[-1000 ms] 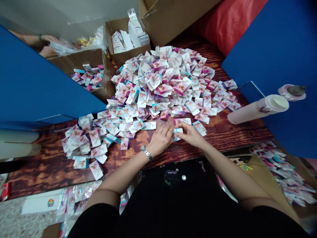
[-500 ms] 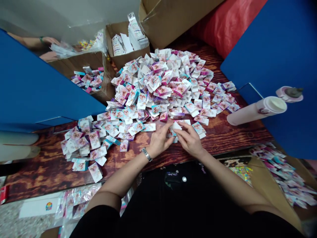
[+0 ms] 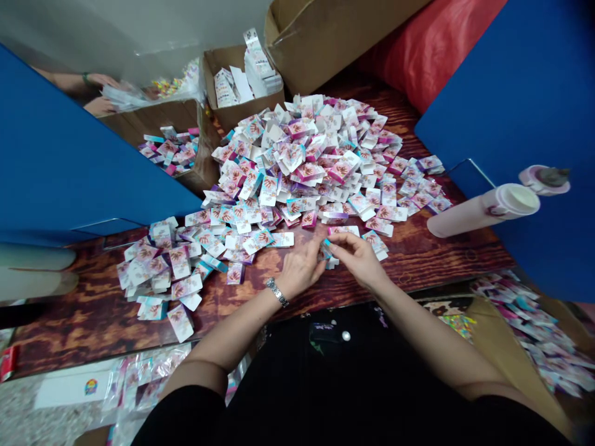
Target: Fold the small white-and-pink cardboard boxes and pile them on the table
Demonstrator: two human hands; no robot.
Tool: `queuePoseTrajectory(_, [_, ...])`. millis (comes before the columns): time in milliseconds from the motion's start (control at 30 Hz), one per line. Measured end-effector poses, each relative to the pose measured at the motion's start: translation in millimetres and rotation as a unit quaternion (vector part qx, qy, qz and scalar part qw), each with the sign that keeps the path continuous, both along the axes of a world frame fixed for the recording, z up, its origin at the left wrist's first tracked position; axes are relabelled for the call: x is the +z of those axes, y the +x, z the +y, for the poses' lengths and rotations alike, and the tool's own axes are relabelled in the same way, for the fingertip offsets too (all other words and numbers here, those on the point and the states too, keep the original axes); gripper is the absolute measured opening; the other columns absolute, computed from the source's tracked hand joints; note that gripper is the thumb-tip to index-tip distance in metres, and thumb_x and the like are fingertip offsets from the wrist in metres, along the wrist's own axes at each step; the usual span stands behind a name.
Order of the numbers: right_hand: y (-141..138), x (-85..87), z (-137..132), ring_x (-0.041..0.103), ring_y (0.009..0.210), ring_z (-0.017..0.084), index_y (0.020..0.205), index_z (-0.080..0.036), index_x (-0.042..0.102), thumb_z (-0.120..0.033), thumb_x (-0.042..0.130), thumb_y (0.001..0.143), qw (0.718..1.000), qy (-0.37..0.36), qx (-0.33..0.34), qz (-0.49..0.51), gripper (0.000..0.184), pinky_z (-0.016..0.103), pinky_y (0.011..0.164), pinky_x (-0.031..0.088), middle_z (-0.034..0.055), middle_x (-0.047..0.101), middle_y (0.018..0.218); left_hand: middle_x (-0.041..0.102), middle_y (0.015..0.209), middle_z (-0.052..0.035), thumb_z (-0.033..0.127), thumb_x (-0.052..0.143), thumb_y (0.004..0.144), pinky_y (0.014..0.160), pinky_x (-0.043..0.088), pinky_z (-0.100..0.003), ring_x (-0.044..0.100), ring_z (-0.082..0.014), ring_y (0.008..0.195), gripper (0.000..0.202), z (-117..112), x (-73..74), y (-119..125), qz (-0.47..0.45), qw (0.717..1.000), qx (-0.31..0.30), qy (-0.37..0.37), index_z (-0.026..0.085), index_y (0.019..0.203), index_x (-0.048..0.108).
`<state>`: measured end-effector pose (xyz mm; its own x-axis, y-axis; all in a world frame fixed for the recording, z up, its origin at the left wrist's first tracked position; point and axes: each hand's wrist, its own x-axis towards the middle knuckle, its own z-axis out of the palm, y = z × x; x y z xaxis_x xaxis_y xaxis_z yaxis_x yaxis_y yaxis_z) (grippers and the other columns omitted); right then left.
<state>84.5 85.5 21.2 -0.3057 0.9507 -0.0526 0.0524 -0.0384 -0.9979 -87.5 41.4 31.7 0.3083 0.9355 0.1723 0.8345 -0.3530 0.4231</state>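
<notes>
In front of my body, both hands hold one small printed cardboard box point(image 3: 327, 243) with a turquoise end. My left hand point(image 3: 300, 267), with a metal watch at its wrist, closes around the box's left side, its fingers hiding much of it. My right hand point(image 3: 361, 259) pinches the turquoise end between thumb and fingers. Just beyond my fingertips spreads a large heap of similar small boxes point(image 3: 297, 155), many with white flaps sticking up. Another small box point(image 3: 375, 243) lies right beside my right hand.
A brown carton point(image 3: 223, 56) with folded white cards stands behind the heap. Another person's hand point(image 3: 100, 80) rests near plastic bags at back left. Blue panels point(image 3: 69, 155) flank the wooden table point(image 3: 260, 297). An open pink bottle point(image 3: 483, 210) stands right.
The white flap that showed between my hands is no longer visible, and a turquoise end shows there instead. My right fingers have shifted onto that end. The view has moved slightly.
</notes>
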Motion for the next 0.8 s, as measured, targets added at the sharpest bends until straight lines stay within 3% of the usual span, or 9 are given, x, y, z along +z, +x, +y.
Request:
queuePoseTrajectory(133, [-0.6,9.2,-3.3,0.065,0.081,0.017,0.096,-0.018,0.070,-0.032,0.064,0.085,0.990,0.090,-0.015,-0.106,0.019,0.029,0.074,0.053,0.0048,0.069,0.092,0.062,0.119,-0.0156,0.030,0.049,0.091,0.076,0.056,-0.033,0.066,-0.0239,0.100,0.060,-2.1,-2.4,2.2,0.014,1.000,0.018,-0.005,0.014,0.143,0.027])
queuePoseTrajectory(267, [-8.2,18.8,-17.5,0.063,0.085,0.019,0.100,-0.020,0.070,-0.020,0.054,0.091,0.940,0.260,-0.043,-0.217,0.019,0.032,0.079,0.051,0.0051,0.068,0.092,0.065,0.115,-0.0158,0.030,0.046,0.092,0.078,0.056,-0.034,0.066,-0.0247,0.099,0.058,-1.1,-1.3,3.2,0.031,0.999,0.018,-0.008,0.012,0.144,0.028])
queuePoseTrajectory(400, [-17.2,12.9,-33.9,0.060,0.100,0.022,0.118,-0.017,0.063,-0.013,0.046,0.093,0.902,0.365,-0.049,-0.225,0.030,0.038,0.093,0.047,0.0083,0.068,0.107,0.064,0.117,-0.0180,0.028,0.043,0.093,0.078,0.056,-0.033,0.066,-0.0243,0.101,0.063,-2.2,-2.1,1.9,0.043,0.999,0.020,-0.007,0.008,0.148,0.020])
queuePoseTrajectory(467, [-15.4,4.1,-35.9,0.060,0.103,0.021,0.120,-0.017,0.061,-0.016,0.047,0.094,0.915,0.342,-0.042,-0.210,0.029,0.037,0.093,0.048,0.0083,0.068,0.110,0.064,0.118,-0.0180,0.028,0.044,0.093,0.075,0.055,-0.032,0.066,-0.0236,0.099,0.063,-3.9,-3.6,-0.6,0.063,0.998,0.020,-0.016,0.008,0.148,0.022])
queuePoseTrajectory(533, [-7.5,-6.9,-31.1,0.063,0.095,0.019,0.118,-0.018,0.060,-0.022,0.047,0.097,0.943,0.269,-0.014,-0.197,0.026,0.032,0.084,0.051,0.0062,0.068,0.107,0.065,0.117,-0.0166,0.031,0.047,0.092,0.071,0.055,-0.030,0.067,-0.0234,0.095,0.062,-2.9,-3.0,-5.7,0.103,0.994,0.013,-0.027,0.010,0.147,0.028])
queuePoseTrajectory(600, [4.3,-18.6,-20.8,0.064,0.085,0.017,0.114,-0.019,0.061,-0.028,0.045,0.098,0.952,0.212,0.029,-0.219,0.024,0.029,0.077,0.051,0.0044,0.069,0.100,0.066,0.113,-0.0147,0.033,0.051,0.091,0.067,0.054,-0.029,0.068,-0.0228,0.090,0.060,4.5,2.9,-14.3,0.139,0.990,0.012,-0.026,0.012,0.145,0.034])
queuePoseTrajectory(700, [20.3,-31.9,-3.1,0.061,0.095,0.023,0.107,-0.018,0.064,-0.036,0.053,0.095,0.899,0.242,0.090,-0.353,0.025,0.034,0.084,0.048,0.0074,0.067,0.100,0.066,0.114,-0.0145,0.039,0.051,0.093,0.074,0.053,-0.028,0.067,-0.0217,0.093,0.061,29.6,25.8,-32.5,0.128,0.989,0.059,0.045,0.012,0.145,0.035])
queuePoseTrajectory(800, [25.4,-34.9,6.0,0.054,0.105,0.028,0.115,-0.019,0.063,-0.049,0.064,0.086,0.823,0.269,0.140,-0.480,0.042,0.037,0.087,0.045,0.0110,0.061,0.110,0.051,0.138,-0.0193,0.048,0.050,0.093,0.100,0.046,-0.037,0.052,-0.0272,0.125,0.068,59.1,57.3,-48.3,0.049,0.972,0.122,0.194,0.011,0.147,0.030])
